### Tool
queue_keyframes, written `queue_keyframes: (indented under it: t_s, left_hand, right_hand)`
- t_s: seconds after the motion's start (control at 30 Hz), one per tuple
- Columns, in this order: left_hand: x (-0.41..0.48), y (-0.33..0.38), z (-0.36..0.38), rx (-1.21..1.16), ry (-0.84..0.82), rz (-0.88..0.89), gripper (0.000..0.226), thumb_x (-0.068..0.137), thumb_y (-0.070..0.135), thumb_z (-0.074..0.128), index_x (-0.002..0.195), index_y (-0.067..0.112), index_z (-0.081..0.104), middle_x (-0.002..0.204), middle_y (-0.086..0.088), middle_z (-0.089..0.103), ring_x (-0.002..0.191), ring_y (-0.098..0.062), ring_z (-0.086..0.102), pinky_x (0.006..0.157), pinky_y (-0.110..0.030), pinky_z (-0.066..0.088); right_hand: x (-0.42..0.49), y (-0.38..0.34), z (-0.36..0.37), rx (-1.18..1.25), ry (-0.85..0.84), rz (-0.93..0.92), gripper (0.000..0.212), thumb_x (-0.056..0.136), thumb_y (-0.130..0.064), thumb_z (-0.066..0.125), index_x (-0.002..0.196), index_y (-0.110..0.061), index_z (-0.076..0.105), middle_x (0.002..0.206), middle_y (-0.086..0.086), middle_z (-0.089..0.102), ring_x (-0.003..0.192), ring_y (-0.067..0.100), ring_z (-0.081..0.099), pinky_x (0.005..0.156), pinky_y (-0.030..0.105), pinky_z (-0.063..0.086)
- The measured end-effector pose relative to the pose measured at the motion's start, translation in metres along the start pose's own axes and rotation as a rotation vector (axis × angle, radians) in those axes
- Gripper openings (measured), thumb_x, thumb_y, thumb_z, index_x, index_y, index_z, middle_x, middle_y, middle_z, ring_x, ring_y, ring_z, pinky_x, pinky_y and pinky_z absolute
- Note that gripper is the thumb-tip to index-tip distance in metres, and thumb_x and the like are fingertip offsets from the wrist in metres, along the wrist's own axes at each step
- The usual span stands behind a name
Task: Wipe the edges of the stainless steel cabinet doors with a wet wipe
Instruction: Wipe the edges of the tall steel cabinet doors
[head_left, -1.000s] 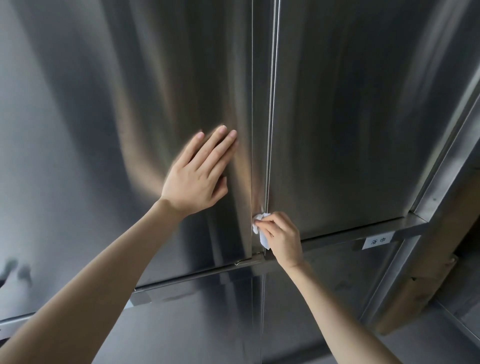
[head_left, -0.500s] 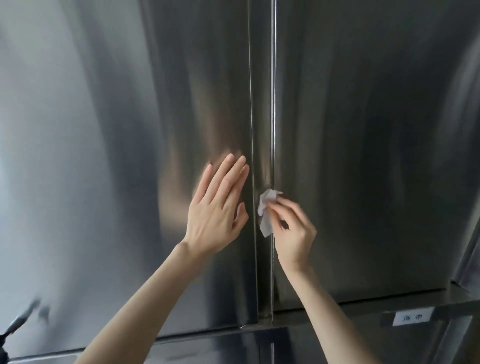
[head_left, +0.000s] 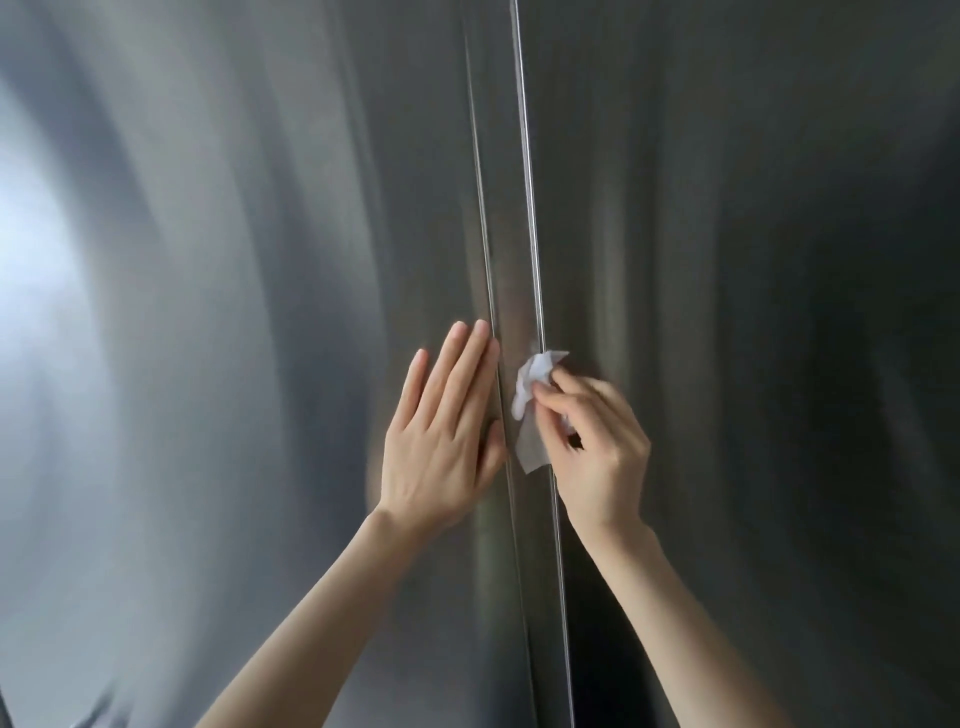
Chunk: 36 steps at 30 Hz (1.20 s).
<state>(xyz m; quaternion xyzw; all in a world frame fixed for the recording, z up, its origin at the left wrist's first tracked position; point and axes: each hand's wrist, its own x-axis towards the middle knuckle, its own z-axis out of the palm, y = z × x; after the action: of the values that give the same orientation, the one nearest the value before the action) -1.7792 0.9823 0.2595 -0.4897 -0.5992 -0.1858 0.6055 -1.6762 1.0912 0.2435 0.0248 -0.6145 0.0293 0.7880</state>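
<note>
Left door (head_left: 234, 364), with the left hand (head_left: 441, 441) laid flat on it, fingers released and straight, beside the door's edge. Just right of that hand, the wipe (head_left: 530, 410) is pinched by the right hand (head_left: 597, 452) against the right door's (head_left: 753, 364) edge.

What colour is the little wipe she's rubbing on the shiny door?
White: the small crumpled wet wipe pinched in the right hand shows clearest in the head view.
</note>
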Motion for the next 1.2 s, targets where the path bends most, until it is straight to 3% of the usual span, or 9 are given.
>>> queue_keyframes:
  t_s: [0.17, 0.43, 0.57, 0.87, 1.03, 1.2]
  left_hand:
    - [-0.001, -0.001, 0.004, 0.005, 0.021, 0.006, 0.055, 0.098, 0.024, 0.029, 0.149, 0.004, 0.025, 0.157, -0.009, 0.025, 0.148, -0.024, 0.018, 0.122, -0.042, 0.015]
    - [0.013, -0.001, -0.011, -0.078, 0.065, -0.017, 0.056, 0.089, 0.017, 0.042, 0.143, 0.005, 0.037, 0.151, -0.007, 0.036, 0.144, -0.022, 0.03, 0.119, -0.042, 0.022]
    - [0.054, -0.01, -0.018, -0.031, 0.099, -0.084, 0.058, 0.092, 0.023, 0.038, 0.146, 0.003, 0.033, 0.154, -0.008, 0.029, 0.147, -0.024, 0.021, 0.122, -0.041, 0.012]
    - [0.091, -0.017, -0.015, 0.068, 0.042, -0.15, 0.065, 0.091, 0.028, 0.037, 0.148, -0.001, 0.028, 0.157, -0.012, 0.026, 0.148, -0.025, 0.017, 0.121, -0.043, 0.012]
    - [0.091, -0.018, -0.015, 0.091, 0.028, -0.145, 0.065, 0.092, 0.028, 0.038, 0.149, 0.0, 0.027, 0.159, -0.01, 0.023, 0.149, -0.024, 0.016, 0.122, -0.041, 0.011]
    - [0.091, -0.019, -0.015, 0.085, 0.036, -0.129, 0.065, 0.093, 0.029, 0.038, 0.15, 0.004, 0.022, 0.159, -0.008, 0.021, 0.149, -0.023, 0.014, 0.122, -0.04, 0.009]
  right_hand:
    - [0.07, -0.001, 0.015, 0.092, -0.041, 0.105, 0.006, 0.078, 0.005, 0.071, 0.082, 0.001, 0.073, 0.097, 0.014, 0.065, 0.083, 0.017, 0.063, 0.071, 0.02, 0.048]
    - [0.07, -0.001, 0.008, 0.117, -0.045, 0.112, 0.006, 0.078, 0.003, 0.074, 0.083, 0.002, 0.074, 0.084, 0.009, 0.072, 0.068, 0.022, 0.066, 0.064, 0.033, 0.055]
    - [0.115, 0.002, 0.023, 0.154, -0.027, 0.083, 0.004, 0.078, 0.004, 0.071, 0.081, 0.002, 0.073, 0.08, 0.009, 0.072, 0.065, 0.026, 0.065, 0.062, 0.035, 0.054]
    - [0.177, 0.008, 0.051, 0.129, 0.039, 0.062, 0.008, 0.078, 0.003, 0.066, 0.072, -0.001, 0.069, 0.067, 0.008, 0.065, 0.057, 0.026, 0.056, 0.055, 0.033, 0.044]
    - [0.25, 0.002, 0.068, 0.132, 0.042, 0.073, 0.011, 0.076, 0.002, 0.059, 0.067, 0.0, 0.065, 0.068, 0.013, 0.065, 0.059, 0.026, 0.052, 0.056, 0.026, 0.028]
    - [0.293, 0.007, 0.08, 0.107, 0.008, 0.056, 0.017, 0.081, -0.004, 0.052, 0.08, -0.001, 0.069, 0.081, 0.011, 0.069, 0.076, 0.027, 0.061, 0.067, 0.035, 0.041]
